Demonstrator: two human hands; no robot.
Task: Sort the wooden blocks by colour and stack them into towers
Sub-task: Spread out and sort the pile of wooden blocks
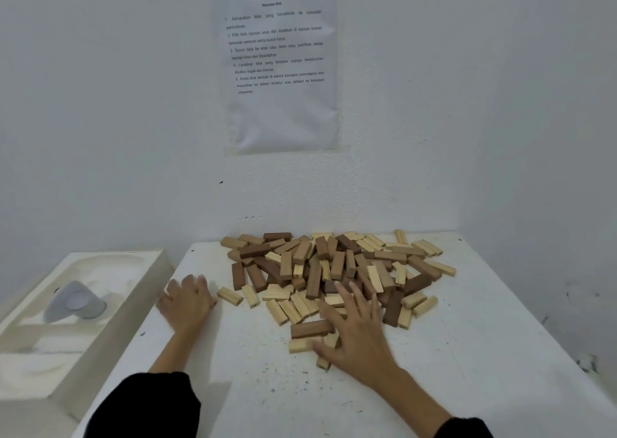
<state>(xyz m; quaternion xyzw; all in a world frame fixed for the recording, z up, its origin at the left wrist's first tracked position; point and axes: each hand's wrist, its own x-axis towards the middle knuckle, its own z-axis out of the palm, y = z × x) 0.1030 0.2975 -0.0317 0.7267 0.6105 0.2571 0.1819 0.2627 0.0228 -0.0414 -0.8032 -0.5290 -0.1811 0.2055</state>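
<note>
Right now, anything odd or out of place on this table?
Nothing damaged. The wooden blocks lie in one jumbled heap against the wall, light and dark mixed, no tower started. Dark specks litter the white table near the right hand, which lies spread on the heap's near edge.

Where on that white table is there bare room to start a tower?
Bare table lies right of the right hand, out to the table's edge, and between the two forearms. A strip sits behind the left hand. The block pile crowds the far middle against the wall.
</note>
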